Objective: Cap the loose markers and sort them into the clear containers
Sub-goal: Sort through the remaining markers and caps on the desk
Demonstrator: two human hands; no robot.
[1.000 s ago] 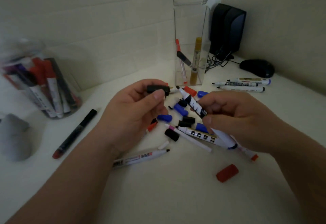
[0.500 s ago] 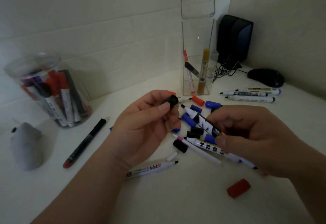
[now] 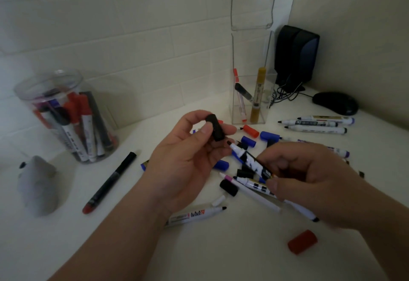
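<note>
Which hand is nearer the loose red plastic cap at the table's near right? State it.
Right. The right hand, gripping an uncapped white marker, is just beyond the red plastic cap; the left hand, pinching a black cap, is farther off to its left.

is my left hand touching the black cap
Touching. The head view shows the left hand pinching the black cap between the thumb and the fingers, with no gap.
</note>
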